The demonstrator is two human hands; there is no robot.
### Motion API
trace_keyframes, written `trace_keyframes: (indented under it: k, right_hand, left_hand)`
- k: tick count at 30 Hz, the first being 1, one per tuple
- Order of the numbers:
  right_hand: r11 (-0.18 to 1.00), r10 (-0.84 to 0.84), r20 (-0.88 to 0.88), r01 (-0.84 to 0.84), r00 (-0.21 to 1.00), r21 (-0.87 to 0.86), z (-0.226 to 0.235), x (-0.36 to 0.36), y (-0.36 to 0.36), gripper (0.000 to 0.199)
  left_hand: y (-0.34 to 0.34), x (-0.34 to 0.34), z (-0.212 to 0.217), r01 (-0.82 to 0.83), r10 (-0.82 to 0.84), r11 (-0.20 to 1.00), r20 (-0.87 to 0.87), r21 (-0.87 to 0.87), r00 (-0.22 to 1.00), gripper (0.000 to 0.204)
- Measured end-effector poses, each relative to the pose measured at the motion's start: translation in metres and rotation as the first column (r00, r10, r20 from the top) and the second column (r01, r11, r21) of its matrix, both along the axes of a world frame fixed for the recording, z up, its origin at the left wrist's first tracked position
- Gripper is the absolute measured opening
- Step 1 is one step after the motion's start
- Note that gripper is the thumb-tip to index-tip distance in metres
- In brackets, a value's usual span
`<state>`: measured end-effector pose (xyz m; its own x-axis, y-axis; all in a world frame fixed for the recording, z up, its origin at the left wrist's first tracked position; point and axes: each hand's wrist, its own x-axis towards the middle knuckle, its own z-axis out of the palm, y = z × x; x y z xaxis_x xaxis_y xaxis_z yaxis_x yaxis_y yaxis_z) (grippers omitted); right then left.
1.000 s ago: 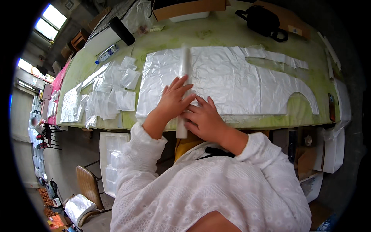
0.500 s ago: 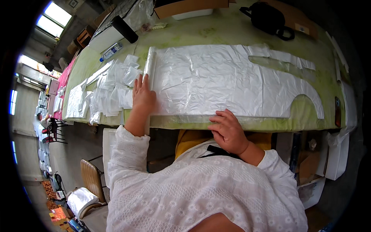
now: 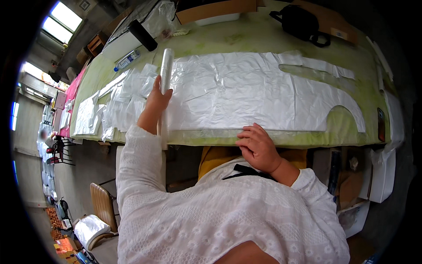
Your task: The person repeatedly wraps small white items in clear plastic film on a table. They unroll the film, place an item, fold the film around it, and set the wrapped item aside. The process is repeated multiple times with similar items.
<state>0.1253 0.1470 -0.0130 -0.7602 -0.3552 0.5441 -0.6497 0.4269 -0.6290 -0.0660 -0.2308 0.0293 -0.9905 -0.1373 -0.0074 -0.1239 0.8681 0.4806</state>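
Note:
A thin white plastic sheet [image 3: 246, 92], shaped like a disposable apron with a curved cutout and long strips at its right end, lies creased across the table. Along its left end runs a translucent plastic roll [image 3: 167, 66]. My left hand [image 3: 157, 99] is closed round this roll at about its middle, thumb on the right side and fingers partly hidden on the left. My right hand [image 3: 259, 147] hovers by the sheet's near edge, its fingers loosely bent and apart, holding nothing. Folded clear plastic pieces [image 3: 121, 99] lie in an overlapping spread left of the roll.
The table [image 3: 246, 37] has a green cover. On its far side are a water bottle [image 3: 127, 60], a black cylinder [image 3: 142, 35], a cardboard box [image 3: 215, 11] and a black bag [image 3: 299, 23]. A phone [image 3: 380, 118] lies near the right edge. A chair [image 3: 104, 204] stands lower left.
My left hand has gone from lying flat on the roll to gripping it, shifting slightly left. The roll's far end now stands out more, apparently lifted. My right hand has barely moved.

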Motion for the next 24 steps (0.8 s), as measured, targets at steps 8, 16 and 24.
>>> trace_keyframes:
  k: [8, 16, 24]
  right_hand:
    - [0.914, 0.169, 0.505, 0.057, 0.847, -0.401, 0.015, 0.014, -0.020, 0.061]
    - [0.878, 0.227, 0.803, 0.241, 0.551, -0.414, 0.017, 0.010, -0.013, 0.096]
    - [0.943, 0.137, 0.863, 0.201, 0.487, -0.264, 0.030, 0.034, 0.029, 0.076]
  left_hand:
    - [0.155, 0.046, -0.010, -0.056, -0.075, 0.269, 0.079, 0.962, 0.994, 0.093]
    - [0.230, 0.050, -0.017, -0.083, -0.219, 0.148, 0.115, 0.985, 0.969, 0.097]
    - [0.242, -0.001, -0.017, -0.050, -0.112, 0.285, 0.086, 0.957, 0.990, 0.091]
